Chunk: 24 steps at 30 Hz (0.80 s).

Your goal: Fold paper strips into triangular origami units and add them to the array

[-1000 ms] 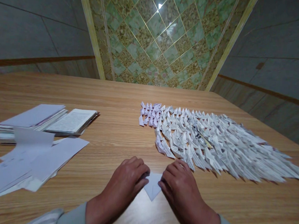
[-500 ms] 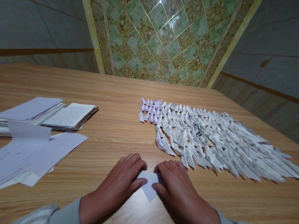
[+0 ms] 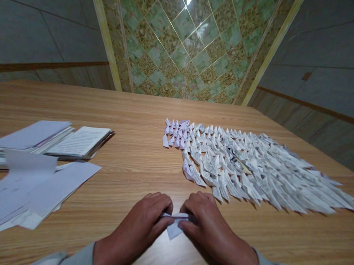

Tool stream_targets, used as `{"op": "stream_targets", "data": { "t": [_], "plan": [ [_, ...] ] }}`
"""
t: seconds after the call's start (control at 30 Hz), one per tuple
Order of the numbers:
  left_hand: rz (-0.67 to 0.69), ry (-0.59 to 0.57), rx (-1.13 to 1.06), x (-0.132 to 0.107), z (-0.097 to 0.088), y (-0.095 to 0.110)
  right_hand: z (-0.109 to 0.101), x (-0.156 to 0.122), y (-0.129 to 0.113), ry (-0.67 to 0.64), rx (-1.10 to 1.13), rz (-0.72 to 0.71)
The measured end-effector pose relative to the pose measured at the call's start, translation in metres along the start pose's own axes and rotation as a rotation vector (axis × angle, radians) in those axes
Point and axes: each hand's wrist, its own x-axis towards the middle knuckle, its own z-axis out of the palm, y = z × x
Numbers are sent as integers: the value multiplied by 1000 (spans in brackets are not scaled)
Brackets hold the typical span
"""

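A small folded piece of white paper [image 3: 174, 226] lies on the wooden table [image 3: 142, 105] near its front edge. My left hand [image 3: 143, 224] pinches its left side and my right hand [image 3: 204, 226] pinches its right side, fingers curled and nearly touching. The paper's upper edge is lifted into a narrow fold between my fingertips, and a small point sticks out below them. Grey sleeves cover both wrists.
A wide spread of several small folded paper pieces [image 3: 248, 166] covers the table's right half, just beyond my right hand. Loose white sheets [image 3: 34, 186] and a stack of printed papers [image 3: 56, 139] lie at the left. A tiled wall rises behind the table.
My hands have drawn closer together. The flat triangular paper between them has been folded up into a narrower shape, with less of its point showing.
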Motion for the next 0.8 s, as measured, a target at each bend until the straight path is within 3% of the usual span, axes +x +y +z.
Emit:
{"op": "stream_targets", "data": {
  "t": [0.17,0.23,0.3,0.53,0.8],
  "plan": [
    [265,248,16,0,-3,-5,0,9,4,302,-124,-289],
    [313,278,85,-1,-3,-4,1,10,3,401,-219,-395],
    [318,250,183,-2,1,-3,4,11,2,419,-312,-462],
    [225,85,368,-10,14,-8,13,6,8,221,-443,-422],
    [153,11,289,-13,8,-8,-13,-1,3,-9,-282,-280]
  ]
}}
